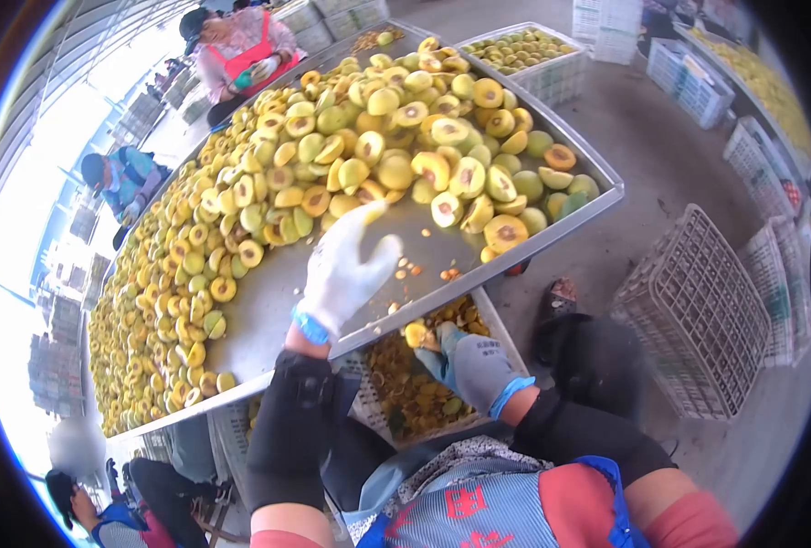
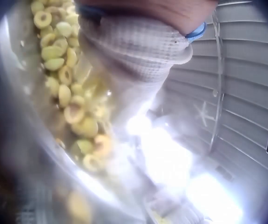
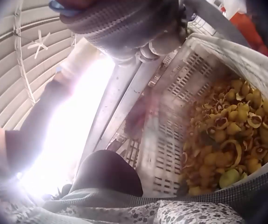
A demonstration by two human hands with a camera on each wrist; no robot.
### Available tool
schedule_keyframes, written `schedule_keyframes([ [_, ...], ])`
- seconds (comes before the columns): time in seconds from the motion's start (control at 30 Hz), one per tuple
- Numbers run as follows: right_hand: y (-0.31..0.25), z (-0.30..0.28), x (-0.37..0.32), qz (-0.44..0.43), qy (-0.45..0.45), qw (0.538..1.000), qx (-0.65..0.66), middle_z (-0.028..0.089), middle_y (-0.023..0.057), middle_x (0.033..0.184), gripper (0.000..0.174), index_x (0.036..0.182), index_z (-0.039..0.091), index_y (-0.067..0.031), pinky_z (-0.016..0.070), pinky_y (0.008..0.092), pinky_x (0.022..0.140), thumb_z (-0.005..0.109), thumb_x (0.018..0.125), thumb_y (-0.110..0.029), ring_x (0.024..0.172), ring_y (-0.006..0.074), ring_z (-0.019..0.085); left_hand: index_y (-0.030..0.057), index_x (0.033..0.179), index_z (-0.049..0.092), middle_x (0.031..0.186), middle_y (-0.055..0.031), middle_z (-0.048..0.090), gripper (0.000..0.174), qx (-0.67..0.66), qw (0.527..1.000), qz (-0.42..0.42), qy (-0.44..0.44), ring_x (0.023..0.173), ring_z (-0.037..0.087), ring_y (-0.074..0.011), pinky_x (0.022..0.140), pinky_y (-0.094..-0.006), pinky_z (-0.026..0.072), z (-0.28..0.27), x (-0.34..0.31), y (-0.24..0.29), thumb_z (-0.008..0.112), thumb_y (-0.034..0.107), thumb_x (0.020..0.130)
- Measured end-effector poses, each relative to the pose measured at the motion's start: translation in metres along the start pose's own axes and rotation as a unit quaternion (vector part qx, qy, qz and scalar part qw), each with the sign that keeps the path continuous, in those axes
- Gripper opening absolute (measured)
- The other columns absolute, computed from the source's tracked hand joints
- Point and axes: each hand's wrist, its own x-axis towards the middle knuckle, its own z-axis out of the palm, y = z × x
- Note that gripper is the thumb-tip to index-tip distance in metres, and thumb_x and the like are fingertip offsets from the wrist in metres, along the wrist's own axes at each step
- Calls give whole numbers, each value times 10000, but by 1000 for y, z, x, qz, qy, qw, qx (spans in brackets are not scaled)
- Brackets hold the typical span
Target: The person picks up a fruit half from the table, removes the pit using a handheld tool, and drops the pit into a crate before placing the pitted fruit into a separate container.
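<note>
In the head view the left hand [image 1: 346, 269], in a white glove, is over the metal tray [image 1: 268, 292], fingers extended beside the heap of halved yellow-green fruit [image 1: 332, 137]. Its thumb stands apart and no fruit shows in its grasp. The right hand [image 1: 480, 365], in a grey glove, pinches a yellow fruit piece [image 1: 419, 335] below the tray's edge, above a crate of fruit scraps [image 1: 415, 384]. Gloved fingers of the right hand [image 3: 129, 30] are curled in the right wrist view, where the fruit piece is hidden. Glare blurs the left fingertips in the left wrist view.
A crate of fruit [image 1: 524, 55] stands beyond the tray. An empty-looking plastic crate [image 1: 698, 310] stands on the floor at the right, with more crates behind. A person in a red apron [image 1: 250, 59] works across the tray; others sit at the left.
</note>
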Motion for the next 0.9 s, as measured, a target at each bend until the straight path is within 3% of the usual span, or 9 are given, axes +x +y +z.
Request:
schedule_keyframes([
  [0.2, -23, -29, 0, 15, -128, 985, -113, 697, 194, 788, 356, 972, 653, -86, 504, 540, 612, 554, 987, -428, 698, 411, 684, 87, 1302, 618, 1307, -175, 626, 563, 17, 985, 140, -103, 1238, 577, -344, 1045, -411, 452, 95, 151, 29, 672, 455, 878],
  [0.3, -18, -28, 1, 21, -192, 978, -78, 711, 185, 840, 317, 1016, 641, -90, 510, 536, 642, 576, 972, -396, 766, 409, 692, 198, 1362, 616, 1424, -124, 564, 739, 205, 958, 82, -185, 1376, 449, -356, 1136, -523, 314, 133, 194, 33, 578, 695, 817],
  [0.33, -18, -33, 3, 28, -206, 976, -71, 712, 184, 851, 312, 1016, 639, -86, 510, 536, 645, 580, 969, -389, 774, 409, 692, 224, 1357, 626, 1488, -98, 504, 730, 281, 923, 42, -259, 1411, 403, -351, 1126, -557, 297, 141, 203, 35, 592, 694, 798],
  [0.43, -21, -45, 0, 41, -244, 968, -49, 712, 184, 875, 294, 1016, 632, -71, 511, 534, 657, 593, 959, -357, 796, 407, 691, 228, 1233, 691, 1413, -122, 536, 550, 213, 940, 41, -262, 1383, 409, -335, 1096, -601, 292, 142, 192, 33, 572, 561, 811],
  [0.53, -19, -51, -4, 34, -257, 964, -51, 711, 186, 870, 283, 1012, 635, -72, 512, 533, 659, 603, 948, -346, 794, 406, 692, 246, 1190, 695, 1382, -125, 554, 454, 176, 933, 59, -309, 1332, 467, -315, 1073, -544, 349, 118, 154, 21, 549, 517, 857],
  [0.6, -16, -54, -12, 2, -238, 971, -31, 710, 191, 867, 277, 1008, 634, -69, 511, 534, 661, 611, 940, -336, 792, 404, 693, 225, 1194, 684, 1403, -132, 543, 384, 187, 947, 136, -222, 1308, 499, -326, 1064, -494, 391, 110, 112, -10, 561, 439, 900],
  [0.7, -13, -57, -22, -22, -229, 973, -22, 709, 197, 864, 267, 1005, 633, -67, 511, 535, 667, 619, 931, -323, 794, 402, 695, 169, 1250, 642, 1426, -181, 521, 405, 33, 958, 49, -281, 1285, 513, -404, 1099, -429, 406, 67, 65, -41, 611, 396, 917],
  [0.8, -13, -61, -25, -31, -233, 972, -22, 705, 202, 845, 286, 1017, 627, -68, 513, 530, 664, 618, 940, -344, 777, 405, 694, 173, 1295, 652, 1351, -189, 593, 491, 107, 922, -23, -371, 1278, 546, -359, 1098, -428, 414, 3, 40, -64, 654, 457, 894],
  [0.9, -13, -55, -26, -27, -265, 964, -7, 709, 203, 869, 290, 1029, 619, -66, 515, 532, 696, 620, 934, -340, 808, 418, 693, 127, 1128, 739, 1087, -115, 730, 430, 37, 949, -135, -283, 1020, 698, -285, 911, -387, 528, -46, 76, -51, 672, 472, 880],
])
